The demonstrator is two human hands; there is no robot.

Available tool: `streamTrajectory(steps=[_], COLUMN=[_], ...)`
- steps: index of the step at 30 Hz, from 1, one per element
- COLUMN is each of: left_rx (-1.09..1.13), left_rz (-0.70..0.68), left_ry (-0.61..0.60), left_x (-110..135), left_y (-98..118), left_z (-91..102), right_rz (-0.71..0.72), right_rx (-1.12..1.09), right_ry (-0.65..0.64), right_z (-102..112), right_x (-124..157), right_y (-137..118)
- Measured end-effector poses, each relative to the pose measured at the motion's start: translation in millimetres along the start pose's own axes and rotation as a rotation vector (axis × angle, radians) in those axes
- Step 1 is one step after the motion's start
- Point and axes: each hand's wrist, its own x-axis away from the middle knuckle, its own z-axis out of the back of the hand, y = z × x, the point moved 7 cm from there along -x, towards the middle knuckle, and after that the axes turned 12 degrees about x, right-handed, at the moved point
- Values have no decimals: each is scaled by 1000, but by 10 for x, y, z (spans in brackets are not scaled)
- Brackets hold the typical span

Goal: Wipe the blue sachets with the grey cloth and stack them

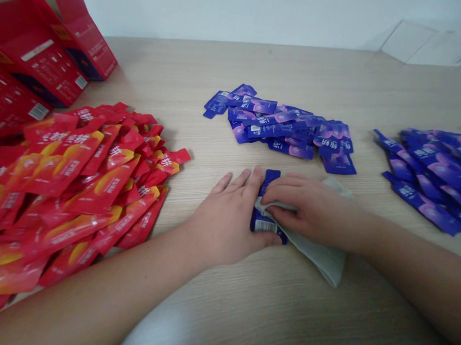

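A purple sachet (265, 225) lies barcode side up on the table in front of me. My left hand (231, 219) rests flat along its left edge, fingers stretched out and thumb across its lower end. A pale grey-white cloth (319, 251) is bunched under the curled fingers of my right hand (310, 208), which presses it onto the sachet. The cloth's loose end trails down to the right. The sachet's middle is partly covered by the cloth and fingers.
Red-orange sachets (89, 184) are heaped at the left, before red cartons (42, 51) with raised flaps. A loose pile of purple sachets (291, 127) lies beyond my hands. Another purple pile (437, 169) is at the right. A white wall (244, 12) bounds the table's back.
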Motion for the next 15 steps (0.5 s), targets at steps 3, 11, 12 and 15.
streamTrajectory(steps=[3,11,12,15], left_rx=[-20,-190,-219,-360], left_rz=[12,-196,-200,-225], left_ry=[-5,-46,-37,-58], left_x=[4,98,103,131], left_y=[4,204,231,330], left_z=[5,-65,-63,-69], right_rz=[-92,-381,-383,-400], right_rx=[129,222,219,194], right_ry=[90,231,231,216], right_z=[2,-10,-16,-47], right_x=[13,109,105,88], right_y=[295,867,863,856])
